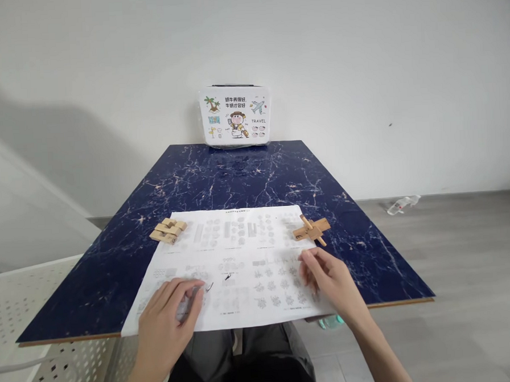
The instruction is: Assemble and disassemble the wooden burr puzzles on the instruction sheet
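Observation:
A large printed sheet of paper with rows of small grey diagrams lies on the table's near side. My left hand rests on its lower left part, thumb and index finger slightly apart. Just beyond those fingertips is a small dark curved mark or piece; a second dark piece is to its right. My right hand is over the sheet's right edge, fingers curled and thumb against the index finger; anything between them is hidden. Above it sits a crossed wooden puzzle. A blocky wooden puzzle sits at the sheet's upper left corner.
The blue marbled table reaches to the wall. At its far edge a white printed case stands upright. A white perforated surface is at the left. A clear plastic item lies on the floor at right.

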Motion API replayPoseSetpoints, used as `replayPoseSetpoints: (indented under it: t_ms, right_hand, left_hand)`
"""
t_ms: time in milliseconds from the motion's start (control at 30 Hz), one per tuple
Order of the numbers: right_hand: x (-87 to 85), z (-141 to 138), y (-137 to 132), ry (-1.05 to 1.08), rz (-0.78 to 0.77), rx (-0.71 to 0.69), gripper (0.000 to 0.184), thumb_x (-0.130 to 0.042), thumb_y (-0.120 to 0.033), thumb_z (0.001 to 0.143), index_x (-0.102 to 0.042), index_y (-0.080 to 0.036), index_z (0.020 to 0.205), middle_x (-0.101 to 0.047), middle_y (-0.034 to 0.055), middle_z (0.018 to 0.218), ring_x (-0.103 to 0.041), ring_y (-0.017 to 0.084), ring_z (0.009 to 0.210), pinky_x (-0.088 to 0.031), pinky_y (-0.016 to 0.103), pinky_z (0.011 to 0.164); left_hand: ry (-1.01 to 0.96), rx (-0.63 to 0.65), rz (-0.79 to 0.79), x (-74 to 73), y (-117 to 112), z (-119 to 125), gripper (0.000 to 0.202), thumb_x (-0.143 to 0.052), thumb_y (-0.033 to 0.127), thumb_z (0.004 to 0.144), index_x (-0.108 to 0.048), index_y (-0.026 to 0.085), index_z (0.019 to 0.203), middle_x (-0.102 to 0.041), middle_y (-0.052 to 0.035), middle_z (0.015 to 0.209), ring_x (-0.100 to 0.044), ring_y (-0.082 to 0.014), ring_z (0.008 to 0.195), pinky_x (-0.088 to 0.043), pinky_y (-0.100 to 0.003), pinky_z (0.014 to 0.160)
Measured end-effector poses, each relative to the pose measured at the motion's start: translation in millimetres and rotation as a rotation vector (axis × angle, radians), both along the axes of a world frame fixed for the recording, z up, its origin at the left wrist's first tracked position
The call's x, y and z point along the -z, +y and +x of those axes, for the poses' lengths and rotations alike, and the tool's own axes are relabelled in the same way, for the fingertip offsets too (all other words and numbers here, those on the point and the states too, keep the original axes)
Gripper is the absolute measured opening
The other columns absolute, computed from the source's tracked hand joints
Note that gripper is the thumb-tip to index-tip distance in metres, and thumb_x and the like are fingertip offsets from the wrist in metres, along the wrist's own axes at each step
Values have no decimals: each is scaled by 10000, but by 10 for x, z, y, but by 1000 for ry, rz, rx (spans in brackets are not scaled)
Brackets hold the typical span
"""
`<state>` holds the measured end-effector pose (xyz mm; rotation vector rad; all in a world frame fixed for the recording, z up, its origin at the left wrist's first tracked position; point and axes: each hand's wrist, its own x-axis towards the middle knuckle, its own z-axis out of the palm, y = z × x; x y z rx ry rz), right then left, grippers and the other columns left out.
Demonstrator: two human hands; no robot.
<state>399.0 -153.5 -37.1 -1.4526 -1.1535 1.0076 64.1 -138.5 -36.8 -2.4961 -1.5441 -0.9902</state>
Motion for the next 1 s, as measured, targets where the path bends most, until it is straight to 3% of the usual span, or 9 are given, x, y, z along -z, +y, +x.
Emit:
replayPoseSetpoints:
  t_ms: [133, 300, 400, 500, 633, 733, 833, 900, 1000]
  right_hand:
    - [-73, 31, 140, -104, -98, 215, 600, -483, -780, 957, -529, -232, 717, -561, -10, 463, -489, 154, 378, -378, 268, 431]
    - [-87, 106, 248, -385, -77, 298, 522, -445, -630, 1021, -553, -231, 702, -584, 5, 465, -540, 182, 450, -394, 287, 534]
    - [-82, 131, 218, -395, -22, 330, 462, -492, -540, 995, -505, -238, 645, -532, -15, 455, -479, 163, 452, -329, 278, 511]
    - [-80, 98, 100, -147, -4, 199, 456, -507, -518, 996, -456, -249, 631, -438, -60, 408, -394, 131, 410, -309, 262, 478]
    - [-81, -41, -61, 190, -31, -135, 490, -508, -497, 1028, -441, -247, 611, -409, -77, 378, -327, 104, 359, -293, 251, 437]
    - [-98, -141, -94, 295, -66, -350, 502, -517, -496, 1036, -454, -238, 609, -407, -81, 377, -325, 92, 343, -284, 244, 425]
    - [-130, -182, -75, 348, -78, -470, 498, -519, -491, 1029, -464, -236, 605, -387, -91, 372, -309, 82, 329, -280, 236, 420]
    - [-156, -182, -61, 382, -84, -521, 491, -518, -492, 1017, -461, -241, 599, -372, -98, 368, -285, 79, 320, -283, 234, 414]
    - [-200, -169, -54, 412, -89, -582, 496, -507, -524, 1001, -451, -253, 590, -349, -103, 360, -268, 85, 310, -313, 243, 414]
  left_hand:
    - [5, -6, 11, -5, 10, 5, 130, -583, 334, 1033, -681, 248, 1033, -728, -24, 938, -657, -217, 834, -488, -343, 826]
    - [6, -15, -3, 4, 13, -5, 134, -588, 343, 1028, -687, 253, 1031, -726, -21, 957, -662, -222, 861, -489, -346, 834]
    - [-2, -19, -62, 12, 5, -33, 128, -592, 352, 1027, -679, 262, 1055, -712, -20, 957, -653, -229, 874, -491, -357, 838]
    - [-18, 12, -160, -45, -23, -16, 158, -590, 382, 1028, -667, 279, 1119, -705, -29, 1018, -664, -241, 925, -515, -371, 862]
    - [-73, 75, -334, -281, -32, 197, 301, -615, 449, 1009, -617, 322, 1282, -660, -49, 1302, -673, -274, 1140, -554, -420, 993]
    - [-74, 160, -527, -502, 68, 456, 719, -771, 497, 889, -444, 403, 1523, -511, -59, 1563, -614, -326, 1318, -553, -485, 1064]
    - [-77, 372, -666, -658, 245, 684, 1134, -940, 536, 683, -305, 438, 1618, -414, -76, 1661, -480, -384, 1477, -494, -551, 1147]
    - [-76, 503, -719, -706, 350, 789, 1184, -966, 544, 640, -309, 440, 1619, -427, -80, 1661, -446, -393, 1506, -462, -578, 1171]
    - [-95, 621, -712, -711, 432, 876, 1103, -970, 506, 655, -389, 416, 1588, -517, -93, 1597, -503, -397, 1462, -438, -606, 1176]
